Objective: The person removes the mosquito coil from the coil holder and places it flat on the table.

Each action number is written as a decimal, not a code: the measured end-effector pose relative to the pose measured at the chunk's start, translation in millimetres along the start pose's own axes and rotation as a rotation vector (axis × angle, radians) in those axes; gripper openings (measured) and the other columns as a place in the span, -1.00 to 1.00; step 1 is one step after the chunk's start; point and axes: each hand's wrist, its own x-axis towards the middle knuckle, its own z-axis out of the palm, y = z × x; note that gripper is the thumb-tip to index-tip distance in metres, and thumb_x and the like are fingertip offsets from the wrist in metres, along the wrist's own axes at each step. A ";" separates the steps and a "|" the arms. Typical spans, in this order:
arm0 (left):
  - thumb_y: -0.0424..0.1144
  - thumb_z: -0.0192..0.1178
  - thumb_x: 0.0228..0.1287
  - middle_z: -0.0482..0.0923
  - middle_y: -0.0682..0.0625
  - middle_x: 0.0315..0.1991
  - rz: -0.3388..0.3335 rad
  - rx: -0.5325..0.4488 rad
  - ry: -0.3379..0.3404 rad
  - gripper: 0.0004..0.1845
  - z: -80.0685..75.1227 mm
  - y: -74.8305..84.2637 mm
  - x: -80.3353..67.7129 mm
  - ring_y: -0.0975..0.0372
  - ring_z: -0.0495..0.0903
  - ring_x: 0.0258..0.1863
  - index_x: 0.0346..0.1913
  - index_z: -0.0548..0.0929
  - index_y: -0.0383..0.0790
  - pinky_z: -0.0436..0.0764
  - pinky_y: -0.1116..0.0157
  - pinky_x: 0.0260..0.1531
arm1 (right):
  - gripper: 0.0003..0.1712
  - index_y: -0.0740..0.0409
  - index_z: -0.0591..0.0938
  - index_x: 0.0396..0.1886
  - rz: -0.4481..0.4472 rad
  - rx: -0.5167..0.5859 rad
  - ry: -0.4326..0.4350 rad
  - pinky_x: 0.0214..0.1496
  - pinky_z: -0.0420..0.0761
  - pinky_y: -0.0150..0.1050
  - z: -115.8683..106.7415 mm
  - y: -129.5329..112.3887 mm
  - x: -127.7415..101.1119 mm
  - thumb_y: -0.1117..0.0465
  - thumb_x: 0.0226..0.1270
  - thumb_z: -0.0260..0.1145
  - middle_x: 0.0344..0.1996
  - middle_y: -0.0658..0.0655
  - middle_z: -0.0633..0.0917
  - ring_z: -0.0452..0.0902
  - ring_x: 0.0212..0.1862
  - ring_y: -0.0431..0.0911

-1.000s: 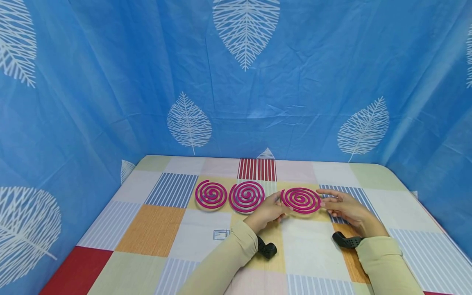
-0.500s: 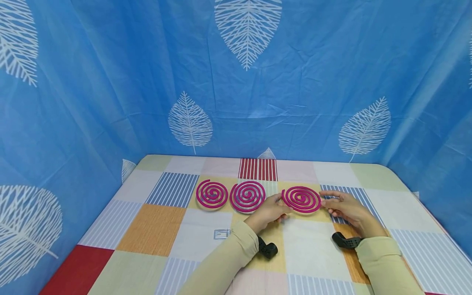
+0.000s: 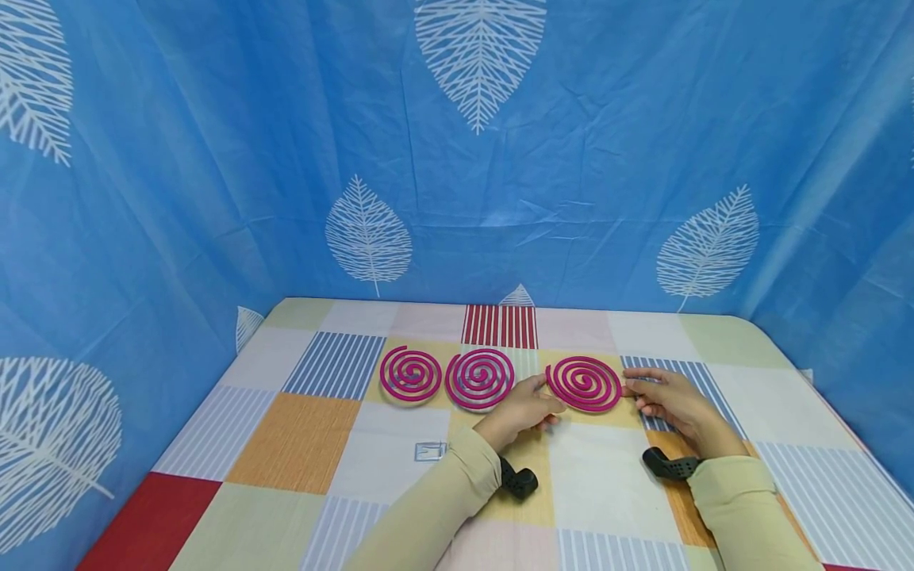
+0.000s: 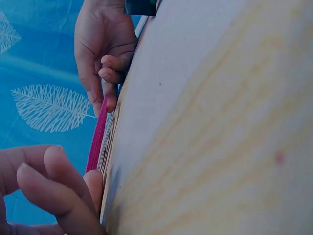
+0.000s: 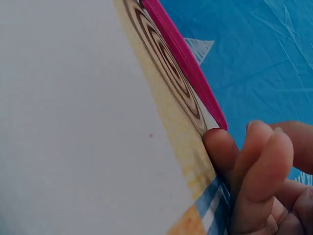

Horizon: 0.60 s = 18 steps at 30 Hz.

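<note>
In the head view, three magenta mosquito coils stand in a row across the table. My left hand [image 3: 524, 410] holds the left edge of the rightmost mosquito coil [image 3: 584, 384] with its fingertips. At the opposite edge, the fingertips of my right hand [image 3: 674, 400] hold the same coil. Both wrist views show this coil [image 5: 188, 66] a little above the cloth, its shadow beneath it. The middle mosquito coil [image 3: 480, 379] lies just left of my left hand, and the leftmost mosquito coil [image 3: 410, 374] is beside it; neither is touched.
A patchwork tablecloth [image 3: 286, 440] covers the table. Blue curtains [image 3: 593, 159] with white leaf prints close off the back and both sides. Black wrist straps [image 3: 671, 465] sit below the hands, near the beige sleeves.
The held coil has tilted slightly, its far edge rising so that its face shows rounder. Both hands stay in nearly the same place; the other two coils lie still.
</note>
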 end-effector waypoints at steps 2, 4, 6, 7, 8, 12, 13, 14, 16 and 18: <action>-0.37 0.24 0.34 0.65 -0.01 -0.42 -0.004 -0.001 -0.001 -0.22 0.0 0.8 -0.7 0.38 0.37 -0.72 0.53 0.12 -0.35 0.36 0.51 -0.69 | -0.39 0.57 0.20 0.40 -0.008 -0.008 0.001 -0.40 0.63 -0.42 0.0 0.5 0.1 0.25 0.56 0.11 -0.34 -0.01 0.70 0.56 -0.50 -0.28; -0.37 0.24 0.34 0.66 -0.02 -0.41 -0.002 0.002 -0.001 -0.22 0.0 1.1 -1.0 0.38 0.37 -0.72 0.53 0.12 -0.35 0.36 0.51 -0.69 | -0.39 0.57 0.21 0.39 -0.013 -0.021 0.004 -0.39 0.65 -0.41 0.6 0.7 0.4 0.24 0.56 0.11 -0.34 -0.01 0.69 0.57 -0.50 -0.27; -0.37 0.24 0.33 0.66 -0.03 -0.42 -0.003 -0.001 0.000 -0.22 0.0 1.3 -1.1 0.38 0.37 -0.72 0.53 0.12 -0.36 0.36 0.51 -0.69 | -0.39 0.57 0.21 0.38 -0.017 -0.037 0.005 -0.37 0.65 -0.39 1.5 0.6 0.6 0.24 0.56 0.11 -0.34 0.00 0.68 0.57 -0.50 -0.26; -0.37 0.24 0.33 0.66 -0.03 -0.42 -0.006 -0.006 -0.001 -0.21 -0.1 1.5 -1.1 0.38 0.37 -0.72 0.53 0.11 -0.35 0.36 0.51 -0.69 | -0.39 0.57 0.21 0.38 -0.019 -0.044 0.006 -0.37 0.66 -0.39 1.8 0.5 0.6 0.24 0.56 0.10 -0.34 0.00 0.68 0.57 -0.50 -0.27; -0.37 0.24 0.33 0.65 -0.03 -0.44 -0.006 -0.005 -0.002 -0.21 -0.1 1.5 -1.0 0.38 0.37 -0.72 0.53 0.11 -0.35 0.36 0.51 -0.70 | -0.40 0.57 0.21 0.38 -0.019 -0.047 0.010 -0.38 0.66 -0.39 2.1 0.4 0.7 0.23 0.56 0.11 -0.34 0.00 0.68 0.57 -0.50 -0.26; -0.37 0.24 0.34 0.63 -0.01 -0.47 -0.008 -0.005 -0.002 -0.22 -0.1 1.7 -1.1 0.38 0.37 -0.72 0.53 0.11 -0.35 0.36 0.52 -0.70 | -0.40 0.57 0.21 0.38 -0.024 -0.053 0.010 -0.37 0.66 -0.39 2.6 0.0 0.5 0.24 0.56 0.10 -0.34 0.01 0.67 0.57 -0.49 -0.27; -0.37 0.24 0.34 0.62 -0.01 -0.48 -0.009 -0.005 -0.001 -0.22 0.1 1.5 -0.9 0.38 0.37 -0.73 0.53 0.11 -0.34 0.36 0.52 -0.70 | -0.40 0.57 0.21 0.39 -0.026 -0.054 0.009 -0.37 0.66 -0.39 2.6 -0.1 0.3 0.24 0.56 0.10 -0.34 0.01 0.67 0.58 -0.49 -0.27; -0.37 0.24 0.34 0.62 -0.01 -0.48 -0.008 -0.004 0.001 -0.22 0.2 1.4 -0.9 0.38 0.37 -0.73 0.53 0.11 -0.34 0.36 0.52 -0.70 | -0.40 0.57 0.21 0.38 -0.028 -0.056 0.008 -0.37 0.66 -0.39 2.5 -0.2 0.1 0.24 0.57 0.09 -0.34 0.01 0.67 0.57 -0.49 -0.27; -0.37 0.24 0.34 0.61 0.00 -0.49 -0.008 -0.008 0.002 -0.22 0.5 0.9 -0.4 0.38 0.37 -0.72 0.53 0.11 -0.34 0.37 0.52 -0.70 | -0.41 0.58 0.20 0.38 -0.032 -0.057 0.005 -0.36 0.66 -0.39 2.6 -0.4 -0.4 0.26 0.57 0.08 -0.35 0.02 0.67 0.57 -0.49 -0.27; -0.38 0.24 0.34 0.60 0.01 -0.51 -0.005 -0.011 0.004 -0.23 1.0 0.2 -0.1 0.38 0.38 -0.72 0.53 0.12 -0.34 0.37 0.52 -0.70 | -0.41 0.60 0.20 0.38 -0.035 -0.057 0.003 -0.36 0.66 -0.39 2.8 -0.8 -1.2 0.27 0.57 0.07 -0.36 0.03 0.66 0.57 -0.50 -0.28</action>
